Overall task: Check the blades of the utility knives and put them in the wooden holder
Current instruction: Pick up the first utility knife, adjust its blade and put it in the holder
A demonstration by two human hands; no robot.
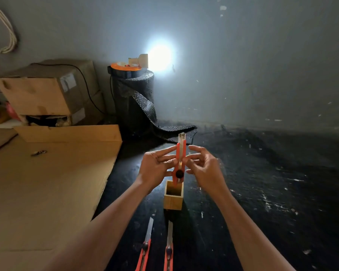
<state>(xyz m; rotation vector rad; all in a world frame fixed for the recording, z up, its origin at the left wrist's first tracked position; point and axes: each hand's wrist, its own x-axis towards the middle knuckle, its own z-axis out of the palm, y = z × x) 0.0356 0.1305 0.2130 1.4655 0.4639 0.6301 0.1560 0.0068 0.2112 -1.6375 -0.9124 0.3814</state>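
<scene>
An orange utility knife stands upright between my hands, its blade out at the top and its black knob facing me. My left hand grips its handle from the left. My right hand touches it from the right with the fingers spread. The knife's lower end hangs just over the open top of the square wooden holder on the dark floor. Two more orange knives lie near me with blades extended: one on the left, one on the right.
A large flat cardboard sheet covers the left side. Cardboard boxes are stacked at the back left. A black roll of bubble wrap stands by the wall with an orange reel and a bright lamp on top.
</scene>
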